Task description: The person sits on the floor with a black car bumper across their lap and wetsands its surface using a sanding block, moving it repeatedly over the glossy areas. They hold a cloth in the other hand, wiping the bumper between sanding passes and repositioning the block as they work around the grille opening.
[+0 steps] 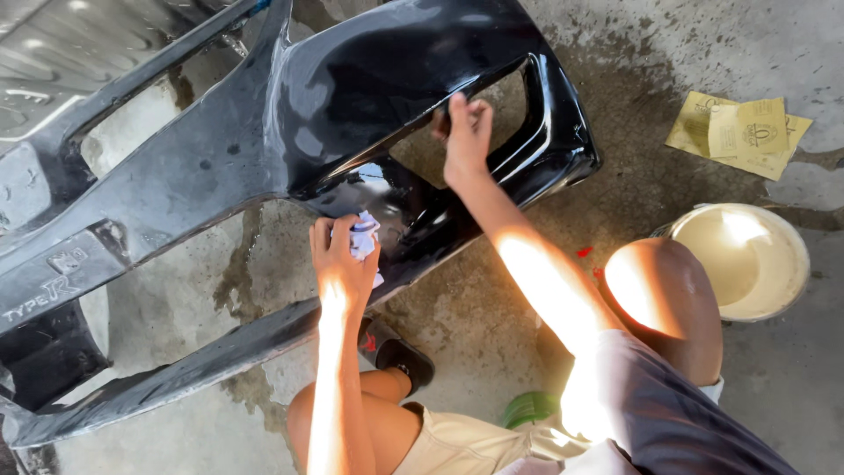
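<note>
White crumpled cloth is pinched in the left hand, pressed against the glossy black bumper lying on the wet concrete floor. Farther off, the right hand grips the bumper's opening edge, steadying it. A cream bucket and yellow sandpaper sheets lie beyond.

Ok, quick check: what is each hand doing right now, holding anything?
Left hand: closed on a crumpled white cloth, pressed to the black bumper.
Right hand: fingers curled at the bumper's opening edge; whether it holds anything cannot be told.
</note>
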Motion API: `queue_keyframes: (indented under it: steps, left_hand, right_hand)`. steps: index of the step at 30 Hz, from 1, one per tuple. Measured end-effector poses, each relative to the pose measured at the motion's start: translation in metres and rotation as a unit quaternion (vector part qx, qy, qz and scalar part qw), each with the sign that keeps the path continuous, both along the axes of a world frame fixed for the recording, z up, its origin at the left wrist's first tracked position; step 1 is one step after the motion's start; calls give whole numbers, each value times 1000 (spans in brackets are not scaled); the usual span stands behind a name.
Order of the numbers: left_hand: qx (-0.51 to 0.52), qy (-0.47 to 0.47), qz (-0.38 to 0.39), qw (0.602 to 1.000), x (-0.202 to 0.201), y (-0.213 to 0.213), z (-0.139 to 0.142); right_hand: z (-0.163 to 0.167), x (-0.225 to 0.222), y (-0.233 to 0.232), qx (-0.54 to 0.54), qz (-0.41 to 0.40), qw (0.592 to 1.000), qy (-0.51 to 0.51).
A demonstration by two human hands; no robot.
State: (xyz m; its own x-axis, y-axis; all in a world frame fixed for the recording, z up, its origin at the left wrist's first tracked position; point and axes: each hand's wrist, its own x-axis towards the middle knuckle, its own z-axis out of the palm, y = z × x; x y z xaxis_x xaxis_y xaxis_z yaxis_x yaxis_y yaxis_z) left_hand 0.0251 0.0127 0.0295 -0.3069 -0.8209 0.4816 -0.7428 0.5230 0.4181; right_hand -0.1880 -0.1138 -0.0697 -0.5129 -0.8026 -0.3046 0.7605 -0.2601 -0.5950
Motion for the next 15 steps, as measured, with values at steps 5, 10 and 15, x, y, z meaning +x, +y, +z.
queue_keyframes:
  steps: [5,10,15]
  left_hand:
    - [23,11,6,1000,2,3,0]
    - [8,-2,10,1000,3,-1,-4]
    - [4,-19,9,1000,2,-2,-3]
  right_hand:
    - [-16,-71,-32,86,-45,995,2]
    - [-12,-23,-15,103,4,994,27]
    - [-6,42,14,-25,73,992,95]
